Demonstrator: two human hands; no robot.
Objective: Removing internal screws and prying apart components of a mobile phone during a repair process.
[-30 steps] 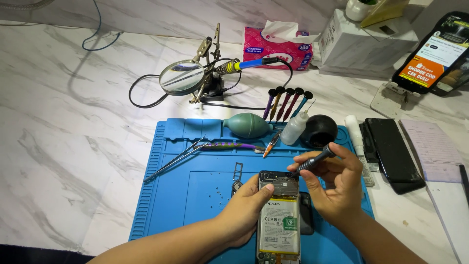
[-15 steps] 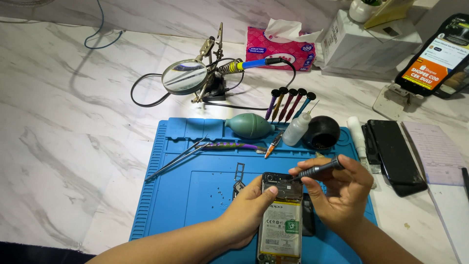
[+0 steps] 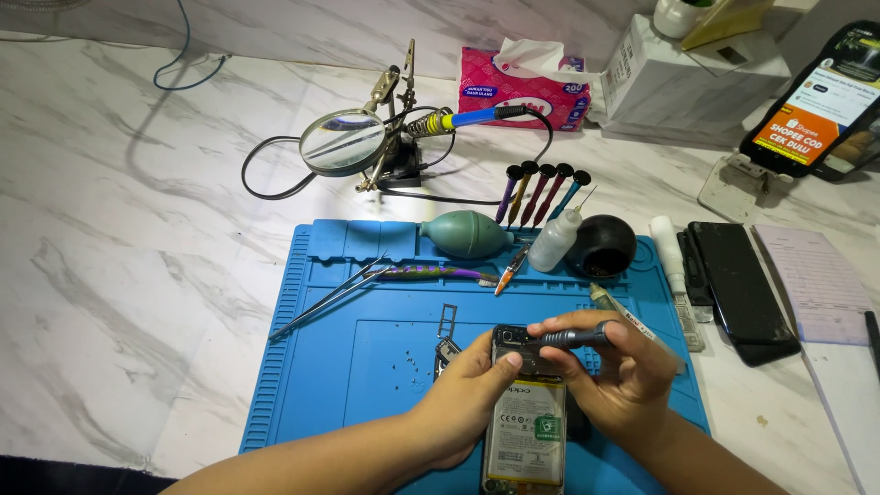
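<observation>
left hand (image 3: 463,403) clamps the opened phone (image 3: 524,431), bottom cut off; right hand (image 3: 623,380) pinches a screwdriver (image 3: 570,338), tip probably on a screw, hidden by 2 fingers

My bench, counted by kind

I see my two hands, the left hand (image 3: 467,399) and the right hand (image 3: 623,376), over one opened phone (image 3: 524,431) on one blue mat (image 3: 312,367). I hold one dark screwdriver (image 3: 573,337). In the rack stand four more screwdrivers (image 3: 541,191). There is one green air blower (image 3: 467,234), one small white bottle (image 3: 555,240), one black round bowl (image 3: 603,247), one pair of tweezers (image 3: 330,298), one purple brush (image 3: 435,272) and one magnifying glass on a stand (image 3: 342,142). One soldering iron (image 3: 467,117) lies behind it. Two more phones are at the right: one flat and dark (image 3: 742,280), one lit on a stand (image 3: 816,105). One pink tissue pack (image 3: 522,87), one white box (image 3: 697,82).
</observation>
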